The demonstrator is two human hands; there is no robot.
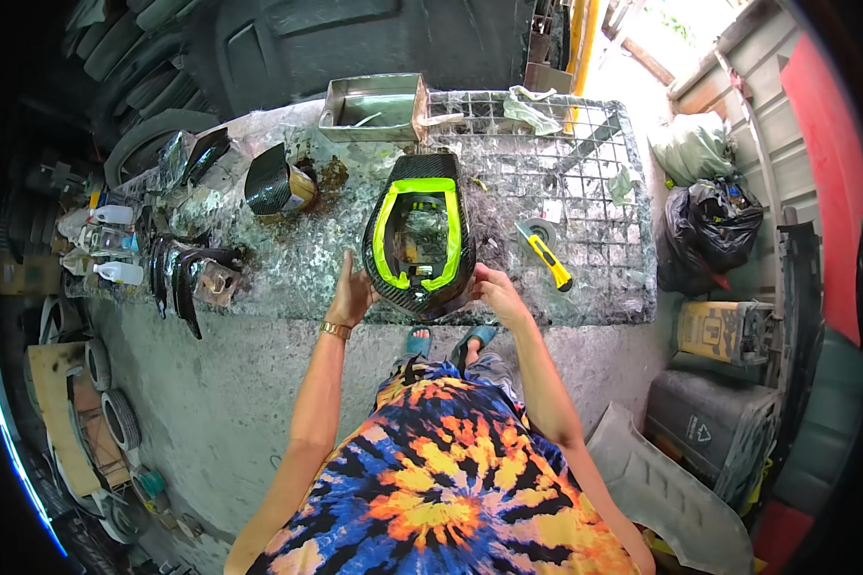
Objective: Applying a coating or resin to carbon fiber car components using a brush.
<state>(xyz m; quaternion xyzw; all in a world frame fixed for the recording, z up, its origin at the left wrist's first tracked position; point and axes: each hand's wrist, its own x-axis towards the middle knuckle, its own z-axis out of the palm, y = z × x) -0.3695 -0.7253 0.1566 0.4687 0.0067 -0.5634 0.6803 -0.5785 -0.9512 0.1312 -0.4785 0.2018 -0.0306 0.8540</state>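
In front of me is a black carbon-fibre-patterned shell, with a bright yellow-green strip around its large opening. My left hand is at its near left side, thumb pointing up and some fingers hidden by the shell. At the near right edge, my right hand grips the shell with bent fingers. To the right of it, a yellow utility knife lies over a grey roll on the worktable.
A metal tray stands at the table's back. Leftward lie a curved carbon-fibre piece, dark curved strips and white bottles. Wire mesh covers the right side. A black bag and grey bin stand beyond.
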